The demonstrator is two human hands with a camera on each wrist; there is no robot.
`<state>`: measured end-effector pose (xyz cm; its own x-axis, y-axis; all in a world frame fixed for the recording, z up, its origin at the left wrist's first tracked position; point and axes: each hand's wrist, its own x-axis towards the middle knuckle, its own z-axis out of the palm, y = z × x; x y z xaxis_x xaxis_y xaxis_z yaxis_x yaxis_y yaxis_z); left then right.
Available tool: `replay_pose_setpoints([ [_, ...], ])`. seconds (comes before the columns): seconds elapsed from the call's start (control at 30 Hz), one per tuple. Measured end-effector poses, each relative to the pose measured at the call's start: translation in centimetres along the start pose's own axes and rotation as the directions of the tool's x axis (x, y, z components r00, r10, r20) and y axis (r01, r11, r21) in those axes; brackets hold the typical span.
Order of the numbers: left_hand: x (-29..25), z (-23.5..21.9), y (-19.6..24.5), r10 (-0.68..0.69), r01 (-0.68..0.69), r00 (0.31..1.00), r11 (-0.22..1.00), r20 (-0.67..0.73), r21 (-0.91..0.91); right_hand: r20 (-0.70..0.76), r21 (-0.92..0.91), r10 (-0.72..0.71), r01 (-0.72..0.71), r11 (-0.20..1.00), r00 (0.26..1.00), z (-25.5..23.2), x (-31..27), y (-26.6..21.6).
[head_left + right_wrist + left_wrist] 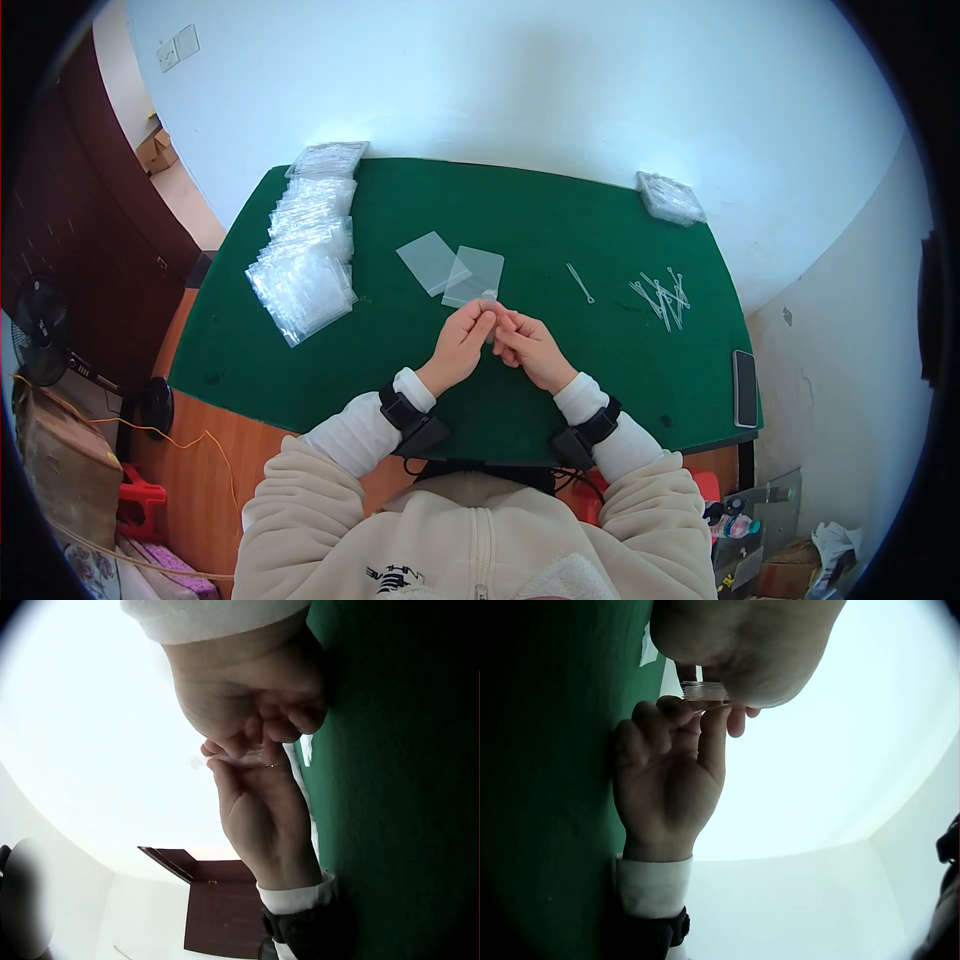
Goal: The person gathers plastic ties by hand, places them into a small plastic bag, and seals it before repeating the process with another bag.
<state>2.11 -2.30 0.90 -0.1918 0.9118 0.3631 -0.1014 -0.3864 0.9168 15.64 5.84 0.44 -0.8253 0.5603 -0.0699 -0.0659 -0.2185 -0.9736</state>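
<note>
Centrally, both hands pinching one small clear bag, bare green table around.

Between my two hands I hold a small clear plastic bag, pinched at its edge by the fingers of both, just above the green bench. It is see-through, flat and slightly crinkled, standing nearly upright between my fingertips; what lies inside I cannot tell.
</note>
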Motion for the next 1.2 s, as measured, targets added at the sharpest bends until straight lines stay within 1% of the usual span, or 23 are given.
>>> replay_pose_setpoints([
  [0.07, 0.0, -0.4, -0.2, 0.018, -0.019, 1.0, 0.997, 0.01, 0.079, 0.007, -0.079, -0.003, 0.004, 0.997, 1.0, -0.3, 0.0, -0.5],
  [0.1, 0.0, -0.4, -0.4, 0.028, -0.03, 0.999, 0.993, 0.017, 0.118, -0.002, -0.08, -0.005, 0.004, 0.997, 1.0, -1.0, 0.2, -0.5],
  [0.13, 0.1, -0.4, -0.5, 0.026, -0.029, 0.999, 0.993, 0.024, 0.114, -0.114, -0.406, -0.259, 0.193, 0.893, 0.959, -2.4, 0.7, -0.2],
  [0.17, 0.3, -0.4, -0.7, 0.026, -0.025, 0.999, 0.998, -0.026, 0.059, -0.127, -0.7, -0.515, 0.291, 0.652, 0.848, -3.8, 1.2, -0.1],
  [0.2, 0.4, -0.5, -0.8, 0.023, -0.023, 0.997, 1.0, -0.076, 0.003, -0.203, -0.834, -0.614, 0.194, 0.517, 0.763, -5.6, 1.4, -0.2],
  [0.23, 0.5, -0.5, -0.9, 0.015, -0.022, 0.992, 0.998, -0.125, -0.052, -0.245, -0.925, -0.712, 0.062, 0.376, 0.658, -7.5, 1.4, -0.5],
  [0.27, 0.5, -0.6, -0.9, 0.015, -0.022, 0.992, 0.998, -0.122, -0.057, -0.277, -0.949, -0.722, -0.064, 0.308, 0.633, -9.4, 1.1, -0.9],
  [0.3, 0.5, -0.9, -0.8, -0.059, 0.045, 0.989, 0.994, -0.133, -0.102, -0.303, -0.953, -0.736, -0.189, 0.237, 0.606, -10.7, 0.7, -1.3],
  [0.33, 0.5, -1.1, -0.8, -0.132, 0.111, 0.981, 0.983, -0.143, -0.147, -0.301, -0.954, -0.737, -0.191, 0.232, 0.605, -11.5, 0.5, -1.3],
  [0.37, 0.5, -1.2, -0.8, -0.203, 0.173, 0.968, 0.966, -0.149, -0.191, -0.357, -0.934, -0.696, -0.26, 0.246, 0.623, -12.0, 0.3, -1.3],
  [0.43, 0.6, -1.3, -1.0, -0.215, 0.18, 0.964, 0.961, -0.154, -0.211, -0.47, -0.88, -0.609, -0.395, 0.265, 0.639, -12.6, 0.1, -1.1],
  [0.47, 0.6, -1.3, -1.2, -0.227, 0.187, 0.961, 0.955, -0.161, -0.228, -0.468, -0.881, -0.611, -0.395, 0.262, 0.639, -12.5, 0.1, -1.1],
  [0.53, 0.8, -1.5, -1.5, -0.233, 0.187, 0.957, 0.951, -0.174, -0.247, -0.437, -0.893, -0.61, -0.401, 0.205, 0.661, -12.2, 0.2, -1.2],
  [0.57, 0.8, -1.7, -1.6, -0.256, 0.205, 0.95, 0.942, -0.179, -0.265, -0.421, -0.899, -0.607, -0.401, 0.177, 0.674, -12.1, 0.3, -1.2],
  [0.6, 0.9, -2.0, -1.8, -0.28, 0.222, 0.942, 0.933, -0.184, -0.282, -0.414, -0.902, -0.607, -0.395, 0.174, 0.678, -12.0, 0.4, -1.1],
  [0.67, 1.0, -2.5, -1.7, -0.301, 0.235, 0.933, 0.925, -0.197, -0.3, -0.459, -0.879, -0.544, -0.449, 0.162, 0.703, -12.2, 0.4, -1.1],
  [0.77, 1.3, -3.3, -1.6, -0.422, 0.364, 0.899, 0.871, -0.121, -0.33, -0.491, -0.861, -0.484, -0.486, 0.148, 0.724, -12.3, 0.3, -0.8],
  [0.83, 1.5, -3.6, -1.6, -0.413, 0.356, 0.902, 0.875, -0.126, -0.328, -0.53, -0.838, -0.434, -0.529, 0.134, 0.729, -12.1, 0.1, -1.0],
  [0.87, 1.5, -3.7, -1.6, -0.408, 0.352, 0.905, 0.878, -0.119, -0.325, -0.523, -0.842, -0.432, -0.522, 0.133, 0.734, -11.9, -0.1, -1.4],
  [0.97, 1.5, -4.1, -1.6, -0.4, 0.343, 0.909, 0.88, -0.121, -0.329, -0.597, -0.8, -0.278, -0.584, 0.137, 0.753, -11.5, -0.8, -2.3],
  [1.07, 1.8, -4.5, -1.5, -0.385, 0.325, 0.914, 0.883, -0.126, -0.339, -0.578, -0.814, -0.305, -0.564, 0.142, 0.757, -11.7, -1.0, -2.1],
  [1.13, 1.8, -4.6, -1.5, -0.406, 0.339, 0.906, 0.864, -0.118, -0.373, -0.565, -0.822, -0.322, -0.551, 0.142, 0.76, -11.5, -0.9, -2.4],
  [1.2, 1.8, -4.9, -1.7, -0.415, 0.343, 0.902, 0.854, -0.117, -0.391, -0.545, -0.838, -0.343, -0.508, 0.199, 0.765, -11.0, -1.0, -2.9],
])
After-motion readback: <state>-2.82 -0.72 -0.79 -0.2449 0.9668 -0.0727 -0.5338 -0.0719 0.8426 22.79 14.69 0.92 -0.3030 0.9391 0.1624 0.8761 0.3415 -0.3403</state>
